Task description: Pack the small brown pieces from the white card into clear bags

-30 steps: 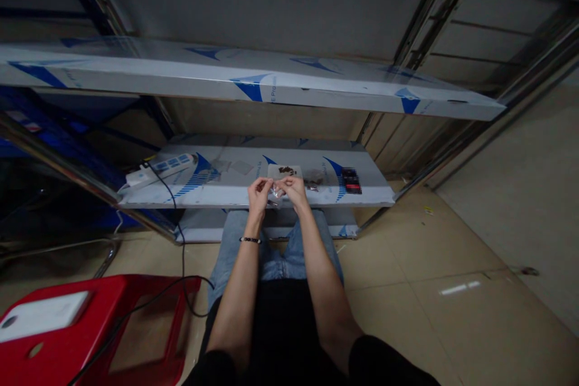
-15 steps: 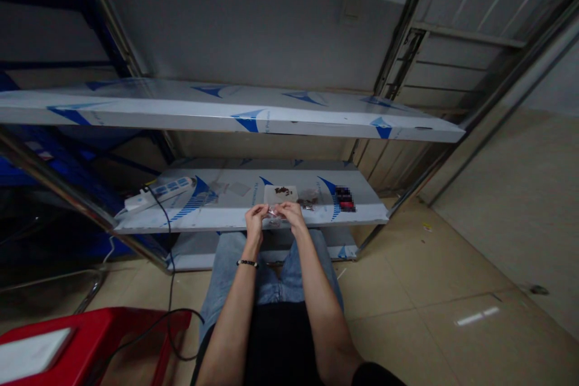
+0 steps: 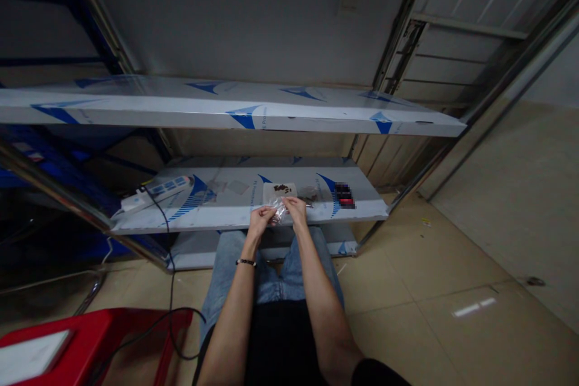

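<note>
My left hand (image 3: 261, 219) and my right hand (image 3: 296, 209) meet over the front edge of the lower metal shelf (image 3: 226, 208). Between their fingertips they pinch a small clear plastic bag (image 3: 280, 212). Just behind the hands a white sheet (image 3: 279, 190) lies on the shelf with a few small dark pieces on it. To its right lie another clear bag with dark bits (image 3: 310, 195) and a small dark and red object (image 3: 344, 196). A black bracelet sits on my left wrist.
A white power strip (image 3: 156, 190) lies at the shelf's left end, its black cable dropping to the floor. An upper shelf (image 3: 226, 111) overhangs the lower one. A red plastic stool (image 3: 90, 344) stands at lower left. Tiled floor spreads to the right.
The view tilted up, then steadied. Both hands stayed together on the clear bag and lifted it slightly, the bag now showing more between the fingers.
</note>
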### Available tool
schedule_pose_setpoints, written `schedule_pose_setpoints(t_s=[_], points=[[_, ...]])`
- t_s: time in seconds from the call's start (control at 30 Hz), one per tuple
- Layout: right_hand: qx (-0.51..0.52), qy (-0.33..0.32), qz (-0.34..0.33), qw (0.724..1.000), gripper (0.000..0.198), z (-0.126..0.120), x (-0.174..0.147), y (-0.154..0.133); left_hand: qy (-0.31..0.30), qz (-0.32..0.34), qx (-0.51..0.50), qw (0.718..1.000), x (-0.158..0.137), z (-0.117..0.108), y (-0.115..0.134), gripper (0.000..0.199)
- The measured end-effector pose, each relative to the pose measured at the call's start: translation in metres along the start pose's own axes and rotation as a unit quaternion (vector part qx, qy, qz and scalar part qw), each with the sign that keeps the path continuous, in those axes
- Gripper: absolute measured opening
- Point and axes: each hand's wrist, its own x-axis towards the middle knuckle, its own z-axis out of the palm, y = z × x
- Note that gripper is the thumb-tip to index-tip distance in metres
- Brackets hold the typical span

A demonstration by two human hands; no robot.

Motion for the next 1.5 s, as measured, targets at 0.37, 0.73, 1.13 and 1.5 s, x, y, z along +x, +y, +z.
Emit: schedule_pose_setpoints(t_s=[0.37,0.73,1.13,1.5], points=[[0.014,-0.015,-0.016,1.0,0.043,-0.003,0.002,-0.009,-0.05,-0.023,-0.029,0.998,0.0,-0.001,-0.001,0.054],[-0.047,-0.161,-0.031,0.985,0.041,0.003,-0.007,-0.02,0.026,0.075,0.003,0.997,0.011,-0.006,0.009,0.048],[-0.019,-0.169,-0.052,0.984,0.044,0.008,-0.008,-0.026,0.022,0.068,-0.043,0.997,0.007,-0.005,0.02,0.05],[0.03,-0.158,-0.043,0.986,0.042,0.009,-0.006,-0.026,-0.001,0.078,-0.041,0.996,0.006,-0.004,0.024,0.047]])
